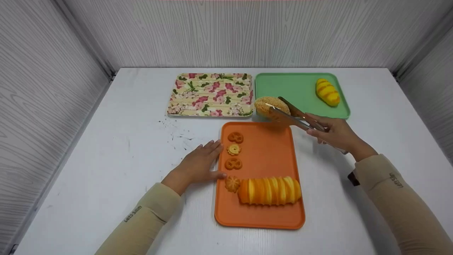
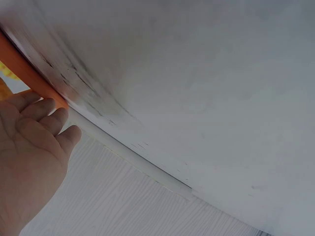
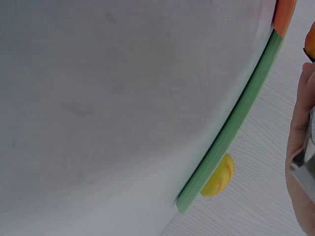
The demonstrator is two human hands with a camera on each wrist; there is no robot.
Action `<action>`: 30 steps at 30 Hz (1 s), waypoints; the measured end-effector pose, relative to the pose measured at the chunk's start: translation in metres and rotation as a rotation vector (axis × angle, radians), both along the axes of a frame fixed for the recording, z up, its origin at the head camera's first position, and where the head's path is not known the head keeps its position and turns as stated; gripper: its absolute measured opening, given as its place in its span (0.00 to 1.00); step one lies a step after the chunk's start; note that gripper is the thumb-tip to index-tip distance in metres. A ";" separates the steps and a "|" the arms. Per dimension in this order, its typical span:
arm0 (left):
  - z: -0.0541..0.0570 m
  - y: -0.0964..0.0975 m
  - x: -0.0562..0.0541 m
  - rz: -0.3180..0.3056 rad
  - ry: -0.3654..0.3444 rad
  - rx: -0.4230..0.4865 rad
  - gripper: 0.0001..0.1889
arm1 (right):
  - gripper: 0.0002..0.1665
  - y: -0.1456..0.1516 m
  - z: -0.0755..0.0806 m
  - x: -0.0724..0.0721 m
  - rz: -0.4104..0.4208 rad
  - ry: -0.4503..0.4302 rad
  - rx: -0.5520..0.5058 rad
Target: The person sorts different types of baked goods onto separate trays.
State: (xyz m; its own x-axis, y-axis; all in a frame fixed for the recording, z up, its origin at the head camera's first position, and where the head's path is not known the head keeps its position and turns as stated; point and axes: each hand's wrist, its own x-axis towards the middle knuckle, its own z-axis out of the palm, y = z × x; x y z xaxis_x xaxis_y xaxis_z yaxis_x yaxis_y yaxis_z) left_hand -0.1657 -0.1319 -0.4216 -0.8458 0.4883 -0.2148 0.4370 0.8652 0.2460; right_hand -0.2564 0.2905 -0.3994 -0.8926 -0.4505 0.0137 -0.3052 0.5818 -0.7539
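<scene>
My right hand (image 1: 334, 132) grips a pair of metal tongs (image 1: 300, 120). Between the tong tips is a round, seed-covered bun (image 1: 271, 105), over the gap between the green tray (image 1: 290, 83) and the orange tray (image 1: 260, 221). With fingers straight, my left hand (image 1: 200, 164) rests at the orange tray's left edge, its thumb over the rim. On that tray lie a long striped loaf (image 1: 269, 191) and a column of small cookies, among them a pretzel-shaped cookie (image 1: 233, 163) and a flower-shaped cookie (image 1: 232, 184). The right wrist view shows only part of the right hand (image 3: 301, 132).
A floral tray (image 1: 212, 95) stands at the back, left of the green one. A yellow striped bread (image 1: 327, 92) lies on the green tray's right side. Pale wood-grain walls (image 1: 226, 35) border the white table (image 1: 141, 148) at the back and sides.
</scene>
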 end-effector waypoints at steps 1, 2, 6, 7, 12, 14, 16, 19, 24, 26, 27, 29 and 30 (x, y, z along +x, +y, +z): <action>0.000 0.000 0.000 0.000 0.000 0.003 0.51 | 0.36 0.000 0.000 -0.002 -0.015 0.005 0.007; 0.000 0.000 0.000 0.000 0.001 0.003 0.51 | 0.36 0.000 0.000 -0.003 -0.032 0.009 0.013; -0.001 0.000 0.000 -0.007 0.004 -0.001 0.51 | 0.36 0.001 -0.001 -0.009 -0.117 0.017 0.022; -0.001 0.000 0.000 -0.007 0.004 0.000 0.51 | 0.36 0.001 -0.001 -0.011 -0.138 0.014 0.024; 0.000 0.000 0.000 -0.006 -0.001 -0.005 0.51 | 0.38 0.002 0.001 -0.018 -0.216 -0.020 0.027; 0.000 0.000 0.000 -0.002 -0.005 -0.004 0.51 | 0.39 0.002 0.003 -0.021 -0.237 -0.027 0.033; 0.000 0.000 0.000 0.003 -0.011 -0.010 0.51 | 0.41 0.002 0.004 -0.024 -0.263 -0.027 0.045; -0.001 0.000 0.000 0.010 -0.014 -0.012 0.51 | 0.44 0.001 0.005 -0.028 -0.299 -0.019 0.062; -0.002 0.001 -0.001 0.015 -0.013 -0.011 0.51 | 0.47 0.000 0.005 -0.032 -0.349 -0.019 0.089; -0.002 0.001 -0.001 0.018 -0.015 -0.018 0.52 | 0.47 -0.001 0.006 -0.032 -0.365 -0.014 0.095; -0.002 0.001 -0.001 0.019 -0.016 -0.020 0.52 | 0.47 -0.002 0.006 -0.033 -0.372 -0.009 0.100; -0.002 0.002 -0.001 0.019 -0.015 -0.024 0.52 | 0.47 -0.002 0.006 -0.033 -0.383 -0.008 0.101; -0.002 0.001 -0.001 0.019 -0.015 -0.025 0.52 | 0.47 -0.003 0.006 -0.033 -0.387 -0.007 0.102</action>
State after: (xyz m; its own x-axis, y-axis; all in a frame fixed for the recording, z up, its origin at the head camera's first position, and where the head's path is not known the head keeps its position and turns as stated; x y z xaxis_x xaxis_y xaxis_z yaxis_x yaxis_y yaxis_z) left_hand -0.1664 -0.1304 -0.4233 -0.8515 0.4662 -0.2398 0.4166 0.8794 0.2303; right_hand -0.2897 0.2877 -0.3934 -0.9966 -0.0800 -0.0207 -0.0438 0.7246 -0.6878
